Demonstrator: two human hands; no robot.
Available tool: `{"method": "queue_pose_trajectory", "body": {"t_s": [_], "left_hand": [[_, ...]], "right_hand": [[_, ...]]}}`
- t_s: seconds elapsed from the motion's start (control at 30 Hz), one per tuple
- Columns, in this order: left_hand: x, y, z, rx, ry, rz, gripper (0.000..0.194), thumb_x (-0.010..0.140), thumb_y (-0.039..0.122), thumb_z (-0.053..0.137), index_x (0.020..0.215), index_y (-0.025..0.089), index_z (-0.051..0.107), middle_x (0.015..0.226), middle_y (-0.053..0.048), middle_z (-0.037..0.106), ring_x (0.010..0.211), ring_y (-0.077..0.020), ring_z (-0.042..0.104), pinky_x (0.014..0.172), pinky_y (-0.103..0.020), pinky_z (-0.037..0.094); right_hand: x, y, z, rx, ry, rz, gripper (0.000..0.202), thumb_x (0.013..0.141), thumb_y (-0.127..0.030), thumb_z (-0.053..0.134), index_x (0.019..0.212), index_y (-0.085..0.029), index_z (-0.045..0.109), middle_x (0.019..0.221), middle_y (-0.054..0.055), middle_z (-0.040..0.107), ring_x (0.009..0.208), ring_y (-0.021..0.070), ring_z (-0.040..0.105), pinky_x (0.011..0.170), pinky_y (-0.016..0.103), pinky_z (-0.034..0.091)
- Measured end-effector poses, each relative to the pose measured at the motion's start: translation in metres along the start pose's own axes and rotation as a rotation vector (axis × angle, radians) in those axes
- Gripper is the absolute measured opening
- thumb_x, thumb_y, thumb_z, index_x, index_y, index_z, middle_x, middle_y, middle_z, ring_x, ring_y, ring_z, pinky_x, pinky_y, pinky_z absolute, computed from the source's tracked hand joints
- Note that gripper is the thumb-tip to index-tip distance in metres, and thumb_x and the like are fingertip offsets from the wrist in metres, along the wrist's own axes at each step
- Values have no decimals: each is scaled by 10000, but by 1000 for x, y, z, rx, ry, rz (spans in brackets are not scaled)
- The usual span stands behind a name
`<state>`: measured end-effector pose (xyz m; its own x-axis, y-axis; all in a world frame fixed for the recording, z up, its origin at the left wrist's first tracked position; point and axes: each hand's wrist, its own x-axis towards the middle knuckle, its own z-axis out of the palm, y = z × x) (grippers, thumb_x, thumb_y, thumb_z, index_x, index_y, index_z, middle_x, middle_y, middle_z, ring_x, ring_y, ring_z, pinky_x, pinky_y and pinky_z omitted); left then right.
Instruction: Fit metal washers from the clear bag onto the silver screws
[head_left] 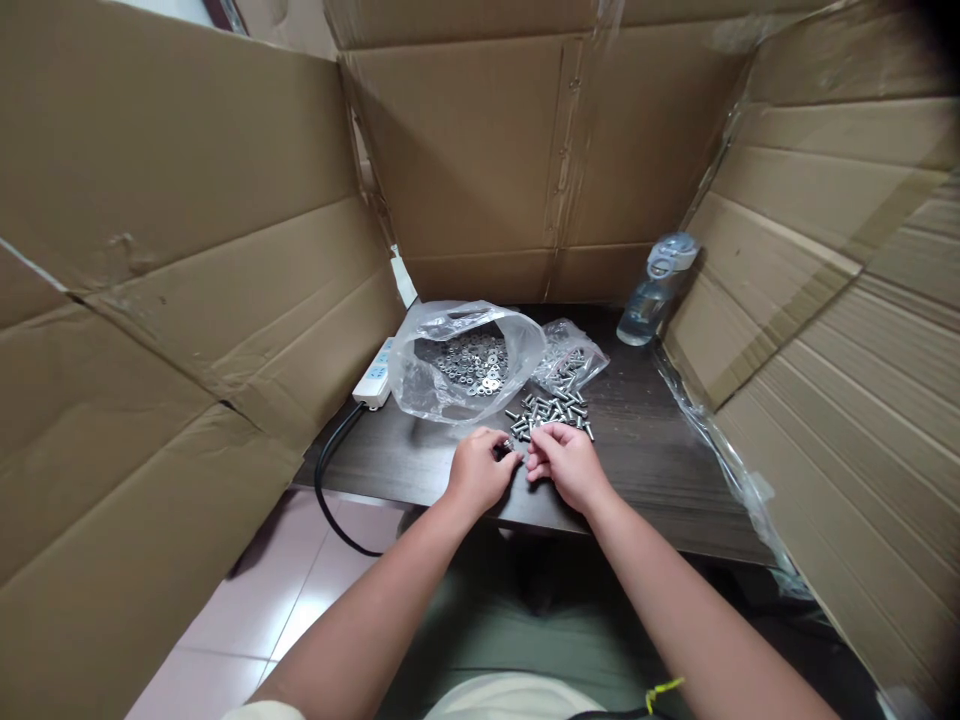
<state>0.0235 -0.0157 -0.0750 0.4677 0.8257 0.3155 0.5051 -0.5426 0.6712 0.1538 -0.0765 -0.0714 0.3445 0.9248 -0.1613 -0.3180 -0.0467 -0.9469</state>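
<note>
Near the front edge of the dark table, my left hand [482, 470] is closed around a small metal piece, probably a bolt, which shows between thumb and fingers. Close beside it on the right, my right hand [559, 463] has its fingers pinched together; whatever they hold is too small to name. Just beyond both hands lies a loose pile of silver bolts [551, 412]. A clear bag [562, 350] with more bolts rests behind the pile. To the left, an open plastic bag [411, 375] contains metal washers [480, 365].
Cardboard walls [465, 150] enclose the dark table [637, 450] at the back and both sides. A white power strip [375, 378] with a black cable [322, 485] is at the left. A water bottle [649, 300] stands at the back right.
</note>
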Motion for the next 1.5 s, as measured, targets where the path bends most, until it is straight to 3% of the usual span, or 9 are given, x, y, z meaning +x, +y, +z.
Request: {"method": "queue_pose_trajectory", "body": {"t_s": [0.13, 0.23, 0.4, 0.53, 0.63, 0.83, 1.07, 1.3, 1.5], "left_hand": [[-2, 0, 0, -88, 74, -17, 125, 660, 152, 641, 780, 150, 674, 721, -16, 601, 568, -100, 540, 586, -229, 443], [-3, 3, -2, -244, 86, -57, 113, 647, 139, 637, 756, 137, 665, 734, -25, 618, 580, -103, 570, 568, -213, 455], [-2, 3, -7, -560, -23, -191, 221, 625, 212, 704, 823, 116, 681, 730, -49, 666, 617, -139, 608, 570, -224, 478], [-2, 2, -15, -712, -116, -158, 278, 653, 260, 712, 888, 110, 700, 814, -76, 686, 673, -157, 625, 615, -247, 500], [-2, 2, -18, -696, -125, -107, 199, 703, 276, 677, 818, 120, 723, 747, -63, 679, 641, -142, 613, 614, -241, 497], [-1, 2, -17, -753, -64, -188, 205, 669, 300, 710, 763, 118, 721, 724, -61, 676, 619, -143, 608, 588, -244, 505], [-1, 4, -24, -908, -206, -209, 203, 685, 274, 704, 814, 117, 712, 749, -64, 688, 666, -156, 635, 640, -253, 514], [-2, 3, -19, -834, -153, -175, 179, 643, 236, 729, 773, 118, 694, 753, -55, 674, 667, -149, 623, 621, -236, 499], [-6, 0, -14, -732, -153, -102, 157, 669, 236, 694, 757, 107, 690, 729, -58, 661, 629, -130, 598, 583, -219, 479]], "right_hand": [[-1, 4, 3, -192, -65, -49, 241, 691, -277, 665, 877, -137, 602, 646, 8, 617, 459, 108, 572, 420, 230, 499], [-4, 3, 1, -151, -185, -20, 314, 683, -305, 686, 932, -123, 624, 727, 39, 647, 524, 118, 590, 472, 251, 513], [-8, 0, -2, -91, -218, -95, 335, 642, -347, 739, 881, -122, 672, 738, 41, 659, 554, 112, 574, 512, 248, 488], [-8, 0, -2, -86, -179, -109, 321, 641, -356, 743, 843, -117, 675, 623, 22, 631, 490, 101, 531, 467, 234, 448], [-8, -1, -1, -65, -209, -126, 281, 667, -365, 721, 795, -123, 656, 662, 37, 643, 542, 116, 563, 523, 257, 485], [-9, 1, 2, -110, -225, -197, 294, 632, -306, 753, 851, -157, 626, 758, 40, 662, 702, 168, 627, 695, 322, 516], [-9, 0, 2, -126, -185, -274, 194, 761, -334, 640, 828, -153, 617, 711, 26, 616, 600, 130, 573, 594, 272, 489], [-10, 0, 0, -184, -235, -181, 259, 821, -400, 560, 884, -149, 562, 582, -11, 579, 491, 101, 525, 509, 230, 442], [-8, 4, 2, -299, -261, -146, 368, 860, -504, 455, 760, -155, 513, 507, -17, 559, 404, 89, 510, 408, 192, 404]]}}
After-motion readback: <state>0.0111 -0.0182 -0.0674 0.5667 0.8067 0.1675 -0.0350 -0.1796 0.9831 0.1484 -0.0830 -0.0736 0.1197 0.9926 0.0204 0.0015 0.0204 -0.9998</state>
